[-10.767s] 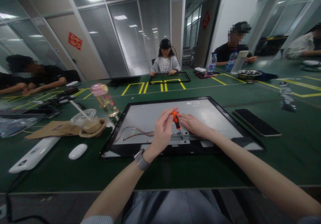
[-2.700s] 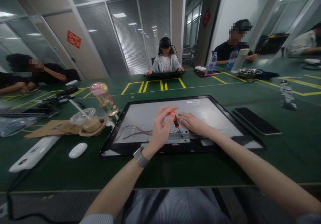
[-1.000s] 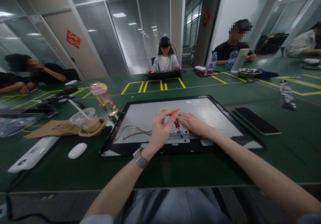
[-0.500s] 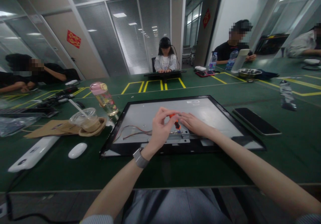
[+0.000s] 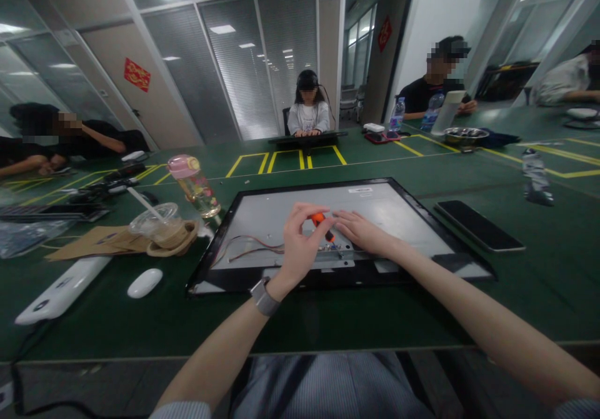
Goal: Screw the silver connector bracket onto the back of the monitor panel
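Observation:
A monitor panel (image 5: 389,206) lies face down on the green table, its grey metal back up and a black bezel round it. My left hand (image 5: 300,244) pinches the orange handle of a small screwdriver (image 5: 322,222), whose tip rests on a metal bracket (image 5: 335,257) near the panel's front edge. My right hand (image 5: 363,232) lies flat on the panel just right of the screwdriver, fingers stretched out. Red and brown wires (image 5: 250,248) run across the panel to the left of my hands.
A black phone (image 5: 478,226) lies right of the panel. To the left are a white mouse (image 5: 145,282), a white remote-like device (image 5: 60,289), a plastic cup with a straw (image 5: 154,222) on brown paper and a pink-lidded bottle (image 5: 194,186). Other people sit round the table.
My left fingers have shifted on the orange handle, which now leans further left. My right hand stays flat. The person across the table has drawn both hands together.

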`<state>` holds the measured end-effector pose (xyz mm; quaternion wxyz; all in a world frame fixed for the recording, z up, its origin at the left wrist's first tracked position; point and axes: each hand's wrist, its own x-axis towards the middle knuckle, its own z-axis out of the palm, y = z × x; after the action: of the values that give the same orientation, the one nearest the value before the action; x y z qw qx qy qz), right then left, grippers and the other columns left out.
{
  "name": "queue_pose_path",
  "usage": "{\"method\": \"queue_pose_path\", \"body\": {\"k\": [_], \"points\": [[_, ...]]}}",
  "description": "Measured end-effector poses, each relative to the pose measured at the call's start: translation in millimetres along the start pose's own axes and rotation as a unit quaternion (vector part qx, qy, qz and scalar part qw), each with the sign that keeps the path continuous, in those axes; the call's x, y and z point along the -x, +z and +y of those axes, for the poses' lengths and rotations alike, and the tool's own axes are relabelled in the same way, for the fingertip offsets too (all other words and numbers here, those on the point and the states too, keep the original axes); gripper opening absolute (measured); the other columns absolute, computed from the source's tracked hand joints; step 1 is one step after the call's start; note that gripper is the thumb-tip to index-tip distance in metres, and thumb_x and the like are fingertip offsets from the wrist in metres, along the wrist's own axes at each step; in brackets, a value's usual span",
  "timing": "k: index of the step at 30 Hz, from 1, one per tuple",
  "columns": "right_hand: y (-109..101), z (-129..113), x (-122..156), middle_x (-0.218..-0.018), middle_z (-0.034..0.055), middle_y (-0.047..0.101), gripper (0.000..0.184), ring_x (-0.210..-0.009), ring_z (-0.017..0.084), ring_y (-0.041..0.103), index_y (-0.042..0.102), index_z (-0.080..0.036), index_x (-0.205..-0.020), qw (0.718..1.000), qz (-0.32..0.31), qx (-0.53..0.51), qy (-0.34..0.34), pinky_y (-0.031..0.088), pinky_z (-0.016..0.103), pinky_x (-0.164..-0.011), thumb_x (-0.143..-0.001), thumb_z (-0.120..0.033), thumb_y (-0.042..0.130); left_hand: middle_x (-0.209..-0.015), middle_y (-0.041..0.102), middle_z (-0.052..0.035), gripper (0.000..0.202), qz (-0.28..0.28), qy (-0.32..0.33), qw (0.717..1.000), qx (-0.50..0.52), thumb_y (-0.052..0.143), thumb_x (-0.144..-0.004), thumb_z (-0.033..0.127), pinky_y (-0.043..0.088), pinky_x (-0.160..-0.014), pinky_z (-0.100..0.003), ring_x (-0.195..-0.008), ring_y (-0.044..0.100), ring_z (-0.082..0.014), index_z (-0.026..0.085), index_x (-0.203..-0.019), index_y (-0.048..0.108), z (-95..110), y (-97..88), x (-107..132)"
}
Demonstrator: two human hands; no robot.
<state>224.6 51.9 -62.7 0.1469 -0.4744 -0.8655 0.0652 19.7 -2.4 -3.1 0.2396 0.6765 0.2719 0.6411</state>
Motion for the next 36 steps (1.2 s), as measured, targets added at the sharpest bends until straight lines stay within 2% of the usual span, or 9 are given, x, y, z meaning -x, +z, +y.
{"method": "queue_pose_path", "body": {"k": [2, 7, 9, 14, 19, 22, 28, 33, 36], "points": [[-0.1, -0.1, -0.1, -0.154, 0.0159, 0.053, 0.054, -0.145, 0.034, 0.045, 0.059, -0.018, -0.143, 1.0, -0.003, -0.004, 0.001, 0.033, 0.061, -0.118, -0.107, -0.039, 0.025, -0.091, 0.063, -0.0027, 0.014, 0.005, 0.01, 1.0, -0.01, 0.073, -0.09, 0.032, 0.051, -0.083, -0.029, -0.087, 0.061, -0.0152, 0.022, -0.1, 0.076, 0.8, -0.8, 0.1], [-1.9, -2.3, -0.2, -0.155, 0.0151, 0.052, 0.054, -0.147, 0.032, 0.043, 0.058, -0.018, -0.143, 1.0, -0.011, -0.005, 0.01, 0.03, 0.059, -0.12, -0.107, -0.038, 0.025, -0.113, 0.068, -0.0079, 0.031, -0.057, 0.002, 0.998, 0.029, 0.045, -0.105, 0.026, 0.05, -0.094, -0.033, -0.104, 0.064, -0.0177, 0.022, -0.123, 0.069, 5.7, -3.3, -0.6], [-2.6, -2.7, 0.0, -0.155, 0.0155, 0.051, 0.054, -0.147, 0.033, 0.042, 0.058, -0.017, -0.144, 1.0, -0.014, -0.007, 0.012, 0.03, 0.059, -0.121, -0.107, -0.038, 0.025, -0.108, 0.069, -0.0077, 0.03, -0.065, 0.002, 0.997, 0.03, 0.048, -0.104, 0.027, 0.051, -0.091, -0.033, -0.1, 0.064, -0.0178, 0.022, -0.125, 0.068, 5.6, -3.0, -0.3], [-3.5, -2.7, 1.0, -0.154, 0.0157, 0.053, 0.055, -0.147, 0.033, 0.043, 0.058, -0.018, -0.144, 1.0, -0.009, -0.013, 0.005, 0.031, 0.061, -0.119, -0.107, -0.04, 0.024, -0.092, 0.062, -0.0036, 0.017, -0.03, 0.028, 0.999, -0.006, 0.069, -0.093, 0.032, 0.051, -0.083, -0.03, -0.088, 0.06, -0.0161, 0.023, -0.105, 0.075, 3.2, -1.3, 1.1], [-1.4, -1.9, 0.1, -0.154, 0.0166, 0.053, 0.053, -0.145, 0.033, 0.046, 0.058, -0.017, -0.143, 1.0, -0.003, -0.004, 0.0, 0.033, 0.061, -0.118, -0.106, -0.037, 0.025, -0.115, 0.067, -0.0093, 0.03, -0.061, 0.009, 0.998, 0.012, 0.05, -0.104, 0.032, 0.052, -0.094, -0.035, -0.105, 0.064, -0.0192, 0.022, -0.123, 0.07, 7.1, -1.9, 1.8], [0.8, -0.7, -0.4, -0.153, 0.0162, 0.054, 0.052, -0.144, 0.033, 0.047, 0.058, -0.019, -0.143, 1.0, 0.006, -0.004, -0.005, 0.034, 0.062, -0.117, -0.106, -0.035, 0.026, -0.116, 0.07, -0.0101, 0.031, -0.067, -0.006, 0.997, 0.04, 0.051, -0.103, 0.031, 0.054, -0.092, -0.035, -0.103, 0.066, -0.0193, 0.022, -0.128, 0.067, 6.5, -1.0, 1.8], [1.2, 0.5, 0.6, -0.153, 0.0157, 0.054, 0.054, -0.146, 0.033, 0.045, 0.059, -0.019, -0.143, 1.0, 0.002, -0.005, 0.002, 0.032, 0.059, -0.119, -0.106, -0.039, 0.025, -0.093, 0.063, -0.0035, 0.016, -0.02, 0.009, 1.0, 0.012, 0.071, -0.091, 0.031, 0.053, -0.079, -0.028, -0.086, 0.061, -0.0148, 0.023, -0.104, 0.077, 2.0, -0.5, -1.0], [-0.4, -1.0, 0.0, -0.153, 0.0146, 0.054, 0.054, -0.146, 0.032, 0.045, 0.059, -0.019, -0.143, 1.0, -0.004, -0.001, 0.012, 0.033, 0.057, -0.12, -0.107, -0.039, 0.025, -0.111, 0.068, -0.0081, 0.03, -0.053, -0.001, 0.998, 0.035, 0.048, -0.103, 0.029, 0.054, -0.089, -0.034, -0.102, 0.064, -0.0186, 0.023, -0.118, 0.073, 9.0, -3.9, -3.1], [-1.0, -1.4, -0.1, -0.154, 0.015, 0.053, 0.054, -0.146, 0.032, 0.045, 0.058, -0.018, -0.143, 1.0, -0.005, -0.001, 0.006, 0.032, 0.058, -0.12, -0.107, -0.037, 0.024, -0.112, 0.069, -0.0083, 0.03, -0.074, -0.003, 0.996, 0.049, 0.049, -0.103, 0.027, 0.053, -0.09, -0.034, -0.102, 0.065, -0.0184, 0.023, -0.125, 0.069, 10.7, -3.8, -3.1]]}}
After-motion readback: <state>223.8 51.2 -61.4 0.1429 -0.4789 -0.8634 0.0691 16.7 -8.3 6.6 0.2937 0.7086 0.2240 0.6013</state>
